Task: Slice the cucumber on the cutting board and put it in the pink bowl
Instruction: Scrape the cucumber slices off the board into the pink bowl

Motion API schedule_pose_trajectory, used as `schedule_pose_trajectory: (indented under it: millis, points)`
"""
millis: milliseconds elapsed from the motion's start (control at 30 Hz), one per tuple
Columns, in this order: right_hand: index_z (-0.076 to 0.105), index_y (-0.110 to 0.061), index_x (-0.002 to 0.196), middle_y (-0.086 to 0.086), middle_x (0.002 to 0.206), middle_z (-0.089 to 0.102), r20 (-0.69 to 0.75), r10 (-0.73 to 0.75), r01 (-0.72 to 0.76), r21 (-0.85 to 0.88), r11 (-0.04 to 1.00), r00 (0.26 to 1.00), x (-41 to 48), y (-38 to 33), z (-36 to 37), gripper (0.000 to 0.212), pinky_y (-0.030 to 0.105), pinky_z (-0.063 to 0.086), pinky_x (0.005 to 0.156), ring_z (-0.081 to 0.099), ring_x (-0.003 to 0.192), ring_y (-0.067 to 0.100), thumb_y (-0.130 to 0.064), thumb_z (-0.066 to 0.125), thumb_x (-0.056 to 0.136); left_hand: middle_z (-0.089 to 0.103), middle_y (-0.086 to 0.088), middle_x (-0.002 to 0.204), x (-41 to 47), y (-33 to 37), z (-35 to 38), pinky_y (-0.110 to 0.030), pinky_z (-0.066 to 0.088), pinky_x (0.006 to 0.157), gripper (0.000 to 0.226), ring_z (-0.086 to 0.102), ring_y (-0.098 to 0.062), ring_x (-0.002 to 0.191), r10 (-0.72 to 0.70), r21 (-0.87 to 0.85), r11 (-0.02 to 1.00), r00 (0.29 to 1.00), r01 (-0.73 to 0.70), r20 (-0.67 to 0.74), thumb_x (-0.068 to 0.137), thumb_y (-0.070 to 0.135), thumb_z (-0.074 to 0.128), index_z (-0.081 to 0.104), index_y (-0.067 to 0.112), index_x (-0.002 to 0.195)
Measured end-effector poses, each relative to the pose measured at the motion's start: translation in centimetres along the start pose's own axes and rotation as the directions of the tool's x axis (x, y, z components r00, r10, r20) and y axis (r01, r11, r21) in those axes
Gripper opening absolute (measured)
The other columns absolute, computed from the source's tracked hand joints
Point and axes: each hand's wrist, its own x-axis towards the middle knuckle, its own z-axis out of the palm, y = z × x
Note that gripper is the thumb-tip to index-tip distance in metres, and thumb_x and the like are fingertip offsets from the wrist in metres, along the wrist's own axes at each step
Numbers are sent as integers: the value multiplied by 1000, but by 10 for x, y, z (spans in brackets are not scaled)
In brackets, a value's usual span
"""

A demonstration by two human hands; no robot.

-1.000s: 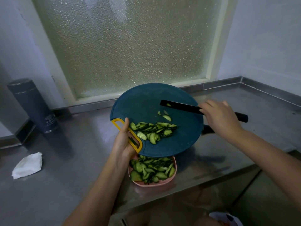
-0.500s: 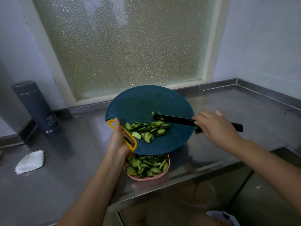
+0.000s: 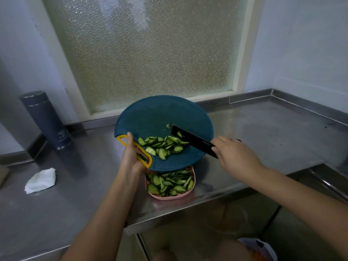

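Observation:
My left hand (image 3: 130, 157) grips the yellow handle of a round teal cutting board (image 3: 158, 117), held tilted above the pink bowl (image 3: 169, 196). A pile of cucumber slices (image 3: 162, 146) lies on the lower part of the board. My right hand (image 3: 233, 157) holds a black knife (image 3: 192, 140), its blade laid flat against the right side of the pile. The bowl sits on the steel counter below the board's low edge and holds several cucumber slices (image 3: 169, 182). The board hides the bowl's far rim.
A dark blue flask (image 3: 46, 119) stands at the back left by the wall. A crumpled white tissue (image 3: 40, 180) lies on the steel counter (image 3: 263, 132) at the left. A frosted window is behind the board. The counter's front edge runs just below the bowl.
The knife blade has come down the board from its upper part to the cucumber pile. The pile has shifted lower and left toward the handle. The board stays tilted over the bowl.

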Motion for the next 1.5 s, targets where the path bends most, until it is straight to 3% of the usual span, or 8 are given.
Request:
schedule_pose_trajectory:
  millis: [233, 433, 633, 867, 1067, 1200, 1367, 1500]
  points:
    - [54, -14, 108, 2, 99, 56, 52, 20, -20, 1, 1000, 998, 3, -6, 0, 21, 39, 47, 67, 57, 83, 25, -23, 36, 101, 57, -14, 127, 2, 5, 12, -44, 48, 72, 50, 57, -26, 106, 25, -22, 999, 1000, -25, -10, 96, 52, 33, 60, 11, 103]
    - [55, -13, 107, 2, 99, 56, 81, 36, -36, 0, 999, 996, -6, -6, 1, 23, 36, 46, 63, 58, 78, 23, -22, 36, 101, 52, -18, 133, 11, -4, 8, -50, 40, 92, 60, 53, -30, 114, -9, -2, 1000, 1000, 9, 8, 94, 56, 31, 51, 10, 128]
    - [54, -14, 108, 1, 100, 54, 144, 54, -57, 16, 998, 988, -16, -13, -1, 22, 28, 41, 63, 57, 78, 17, -23, 34, 102, 53, -18, 132, 17, -10, 5, -51, 39, 95, 58, 49, -35, 122, -9, 10, 1000, 1000, 9, -21, 94, 56, 30, 54, 10, 122]
    - [54, -16, 108, -1, 99, 52, 152, 24, -30, 40, 999, 988, -23, -20, -4, 23, 31, 47, 72, 56, 81, 15, -26, 34, 102, 72, -11, 75, 18, -7, 4, -44, 45, 73, 52, 57, -24, 102, 36, 22, 999, 999, -36, -13, 97, 52, 27, 59, 11, 98]
    - [53, -20, 110, -7, 94, 47, 147, -16, 7, 65, 998, 989, -33, -20, -7, 21, 25, 47, 69, 54, 80, 11, -27, 34, 102, 73, -14, 82, 19, -9, 5, -47, 46, 72, 56, 67, -31, 80, 29, 18, 999, 1000, -29, -1, 95, 55, 28, 61, 10, 99]
    - [53, -21, 111, -10, 90, 40, 130, -46, 39, 57, 998, 990, -37, -18, -4, 23, 24, 44, 65, 50, 77, 10, -28, 33, 102, 70, -17, 98, 24, -10, 7, -55, 43, 92, 57, 60, -35, 103, 23, -10, 1000, 1000, -23, -8, 94, 57, 33, 62, 10, 107]
    - [54, -22, 111, -9, 94, 45, 108, -63, 54, 82, 995, 992, -37, -10, -4, 20, 17, 34, 61, 47, 79, 9, -27, 37, 102, 63, -18, 116, 27, -10, 10, -56, 40, 97, 62, 56, -37, 112, 19, -11, 1000, 1000, -19, 16, 93, 58, 31, 55, 10, 124]
    - [59, -16, 95, -4, 85, 53, 6, -75, 74, 78, 994, 997, -23, 0, -9, 5, 13, 25, 52, 47, 65, 11, -18, 54, 94, 66, -15, 111, 24, -10, 13, -51, 46, 80, 63, 59, -33, 107, 21, -7, 1000, 999, -21, 29, 92, 61, 28, 60, 12, 115]
